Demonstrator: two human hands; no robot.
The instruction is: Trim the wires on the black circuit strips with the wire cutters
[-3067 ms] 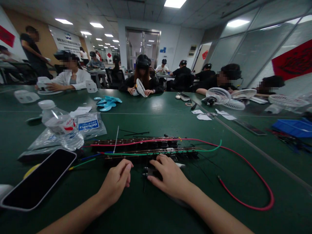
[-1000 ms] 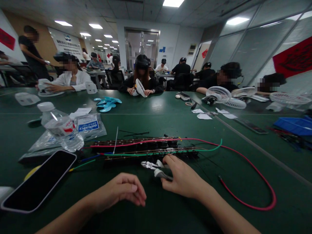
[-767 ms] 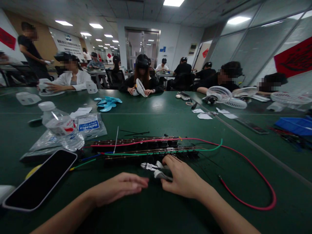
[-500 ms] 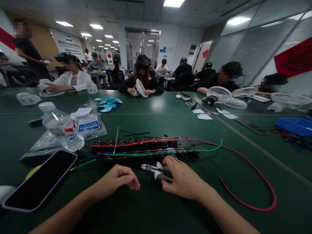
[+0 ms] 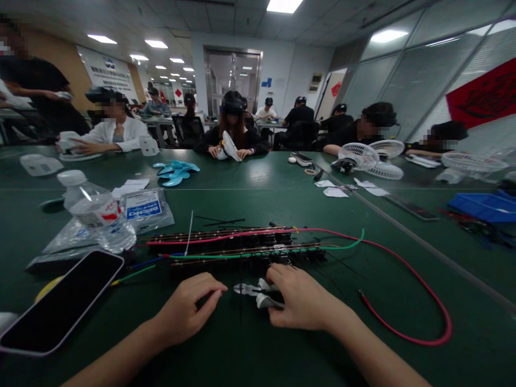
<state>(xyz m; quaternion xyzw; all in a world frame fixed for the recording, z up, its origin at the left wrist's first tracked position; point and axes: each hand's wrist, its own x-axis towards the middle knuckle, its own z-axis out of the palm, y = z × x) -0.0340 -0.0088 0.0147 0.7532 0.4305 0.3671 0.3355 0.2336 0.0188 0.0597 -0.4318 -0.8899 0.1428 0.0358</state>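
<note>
Right hand (image 5: 300, 298) curled round the handles of the cutters (image 5: 264, 300), head pointing at the left hand (image 5: 187, 306). Left thumb and index nearly meet (can't tell if anything's between them), tips just beside the cutter head; a thin dark tie (image 5: 241, 303) stands upright there.

Vs 0.5 s ago: left fingers have gone from loosely curled to drawn together; cutters have shifted slightly toward the wearer.

Just beyond both hands: near black strip (image 5: 201, 263) with green wire (image 5: 226, 256) along it, far black strip (image 5: 258, 236) behind. These bound forward reach. Left of left hand: phone (image 5: 62, 303). Right of right hand: looped red cable (image 5: 446, 322), well apart. Green tabletop (image 5: 250, 355) runs between the forearms, giving room to pull back.
</note>
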